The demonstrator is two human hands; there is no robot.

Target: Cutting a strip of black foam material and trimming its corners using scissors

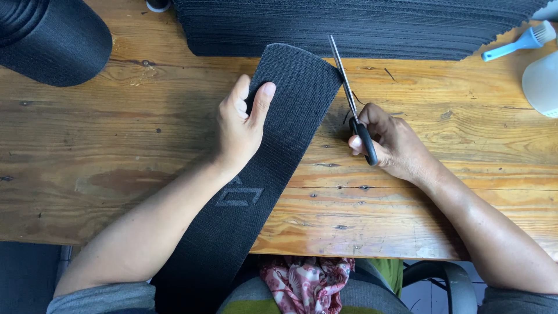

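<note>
Black ribbed elastic strip (pixel 279 134), wide and long, lies slantwise across the wooden table and runs off the near edge toward my lap; an outlined emblem is worked into it near that edge. Surface: worn orange-brown wooden plank tabletop (pixel 104 145), knotted and scratched. Far left corner: black rolled fabric (pixel 49 38). My left hand (pixel 239 125) lies on the strip, thumb and fingers pinching a raised fold of it near the rounded far end. Behind: stack of flat black fabric pieces (pixel 360 26) along the far edge. My right hand (pixel 390 142) is clasped around black-handled steel scissors (pixel 351 102), blades together, pointing away, just beside the strip's right edge. Far right: light-blue plastic brush (pixel 520 40), white rounded container (pixel 542 84). Below the table: red patterned cloth (pixel 305 279).
</note>
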